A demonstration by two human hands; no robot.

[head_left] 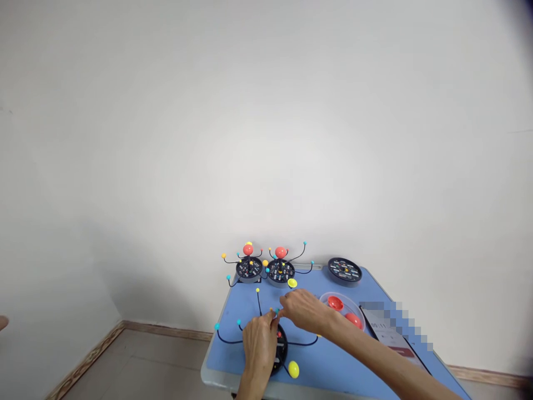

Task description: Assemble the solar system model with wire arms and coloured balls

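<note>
At the table's front, a planet model (282,347) has a round black base with thin curved arms ending in small balls, including a teal ball (217,326) and a larger yellow ball (293,369). My left hand (259,341) covers the base's left side, its thumb and forefinger pinched together above the centre. My right hand (305,308) reaches in from the right, fingers closed, tips almost meeting the left ones. A small teal ball (277,311) shows between the two sets of fingertips. What exactly each hand pinches is hidden.
Two assembled models, a left model (249,269) and a right model (281,271), stand at the back of the blue table (312,364). A bare round base (345,270) lies back right. A clear dish (323,297) holds red half-shells (335,303); beside it lies a tablet (389,336).
</note>
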